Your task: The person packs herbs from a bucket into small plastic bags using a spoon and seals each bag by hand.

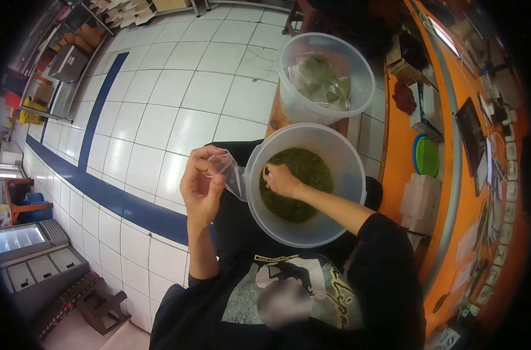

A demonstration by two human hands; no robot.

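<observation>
My left hand (200,186) pinches a small clear plastic bag (235,179), which hangs beside the rim of a translucent plastic bucket (348,175). The bucket rests at my lap and holds finely chopped dark green material (303,169). My right hand (283,180) reaches down into this bucket, fingers curled, just over or touching the green material. What those fingers grip is too small to make out. Beyond it stands a second translucent bucket (359,76), with clear packets (321,81) of something green inside.
An orange counter (446,175) runs along the right, with a green lid (427,157) by it. White tiles with blue bands cover the floor. A metal shelf (72,87) stands at the far left, and a small brown stool (102,306) at lower left.
</observation>
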